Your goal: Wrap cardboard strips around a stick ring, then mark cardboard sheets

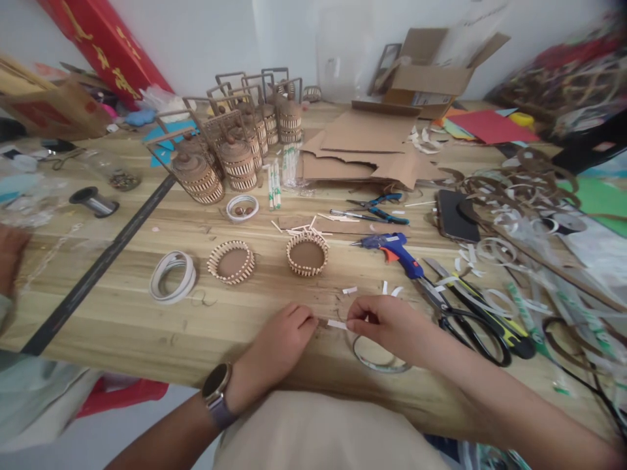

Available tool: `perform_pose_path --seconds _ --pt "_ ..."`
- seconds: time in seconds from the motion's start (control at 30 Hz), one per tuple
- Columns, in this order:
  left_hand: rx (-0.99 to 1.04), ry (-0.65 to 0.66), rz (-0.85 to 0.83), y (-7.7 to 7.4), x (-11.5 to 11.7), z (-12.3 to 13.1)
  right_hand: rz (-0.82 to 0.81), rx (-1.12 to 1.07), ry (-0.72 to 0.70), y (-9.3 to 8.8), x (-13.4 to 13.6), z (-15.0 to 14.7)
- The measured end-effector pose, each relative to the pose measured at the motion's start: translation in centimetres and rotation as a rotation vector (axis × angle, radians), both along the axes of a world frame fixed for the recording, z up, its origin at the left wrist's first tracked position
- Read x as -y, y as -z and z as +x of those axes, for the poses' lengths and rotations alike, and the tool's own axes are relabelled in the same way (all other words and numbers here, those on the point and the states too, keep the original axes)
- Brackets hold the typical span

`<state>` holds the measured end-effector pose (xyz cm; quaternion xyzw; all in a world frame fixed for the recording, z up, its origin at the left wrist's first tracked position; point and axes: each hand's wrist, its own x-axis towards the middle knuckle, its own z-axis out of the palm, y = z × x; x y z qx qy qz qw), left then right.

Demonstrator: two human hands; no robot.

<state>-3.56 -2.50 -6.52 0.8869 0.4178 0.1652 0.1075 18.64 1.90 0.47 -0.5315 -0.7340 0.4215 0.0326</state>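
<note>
Below the glue gun [400,249], the right hand [390,326] pinches a white strip [336,324]; the left hand's [285,341] grip I cannot tell. Apparently strip-handling, calling for steady fingertips.

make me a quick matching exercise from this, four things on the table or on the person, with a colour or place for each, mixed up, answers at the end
Column one
1. white strip
2. glue gun
3. watch
4. phone

Column two
A. strapped around a wrist
B. dark, lying on the wooden table
C. between the left hand and the right hand
D. blue, with an orange trigger

Right pairs: 1-C, 2-D, 3-A, 4-B
</note>
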Motion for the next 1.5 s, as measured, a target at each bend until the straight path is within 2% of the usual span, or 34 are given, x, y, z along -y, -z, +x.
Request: perform_pose_path --seconds 0.13,0.33,0.7,0.87,1.27,1.5 --pt "-0.040 0.032 0.138 0.0 1.3 -0.1 -0.067 -0.015 -0.031 1.3 -1.1 -1.2" --pt "-0.076 0.104 0.327 1.3 2.5 -1.1 -0.086 0.005 -0.036 1.5 -1.6 -2.5" --pt "-0.057 0.083 0.282 1.5 3.2 -1.4 -0.210 0.002 -0.011 2.3 -1.2 -3.2" --pt "-0.044 0.076 0.367 1.4 3.3 -1.6 -0.241 0.006 -0.030 2.6 -1.7 -3.1" --pt "-0.039 0.047 0.405 1.7 3.1 -1.5 -0.271 0.033 -0.110 2.7 -2.5 -3.4" --pt "-0.079 0.089 0.389 1.5 2.9 -1.6 -0.251 0.083 -0.134 2.2 -2.6 -3.7"
